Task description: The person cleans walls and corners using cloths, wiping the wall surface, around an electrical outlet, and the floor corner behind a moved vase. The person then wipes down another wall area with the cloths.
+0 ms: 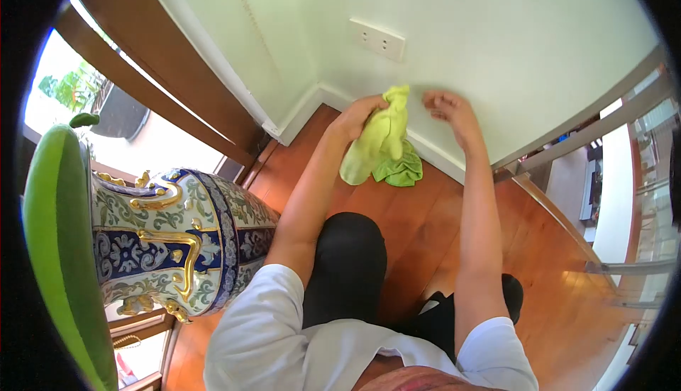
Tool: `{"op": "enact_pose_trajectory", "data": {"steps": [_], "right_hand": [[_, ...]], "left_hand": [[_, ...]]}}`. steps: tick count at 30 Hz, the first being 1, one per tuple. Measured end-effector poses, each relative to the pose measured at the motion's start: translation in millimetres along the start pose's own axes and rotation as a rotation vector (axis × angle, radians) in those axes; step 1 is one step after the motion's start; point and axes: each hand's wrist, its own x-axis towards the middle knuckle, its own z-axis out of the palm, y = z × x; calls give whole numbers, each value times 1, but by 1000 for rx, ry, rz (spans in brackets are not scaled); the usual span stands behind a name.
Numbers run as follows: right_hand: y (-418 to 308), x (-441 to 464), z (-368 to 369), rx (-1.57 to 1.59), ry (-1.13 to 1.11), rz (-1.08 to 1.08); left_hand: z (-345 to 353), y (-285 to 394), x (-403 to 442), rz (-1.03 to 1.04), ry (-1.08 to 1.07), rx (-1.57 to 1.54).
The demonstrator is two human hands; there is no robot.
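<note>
A yellow-green cloth hangs bunched from my left hand, whose fingers are closed around its upper part. To the right of the cloth, my right hand is raised in front of the wall, apart from it. Its fingers are loosely bent and slightly blurred, with nothing seen in them. A second, brighter green cloth lies crumpled on the wooden floor by the baseboard, partly behind the held one.
A tall patterned vase with gold handles stands close by my left arm, a green plant-like shape beside it. The pale wall bears a socket plate. Glass railing panels line the right side.
</note>
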Motion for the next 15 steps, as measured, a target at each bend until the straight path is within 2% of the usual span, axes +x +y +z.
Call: {"op": "enact_pose_trajectory", "data": {"steps": [1,3,5,8,11,15], "right_hand": [[36,-3,-6,8,9,122],[100,-16,-10,-266,-84,259],[168,-26,6,-455,-115,173],[235,-35,54,-616,47,-62],[210,-65,97,-832,-90,233],[244,-72,110,-1024,-53,223]], "left_hand": [[-5,-3,1,-22,-22,151],[-19,-13,4,-29,4,505],[-39,-26,5,9,103,910],[-66,-34,-1,25,-87,1189],[-65,-36,-19,72,46,1219],[-54,-19,-38,11,126,1109]]}}
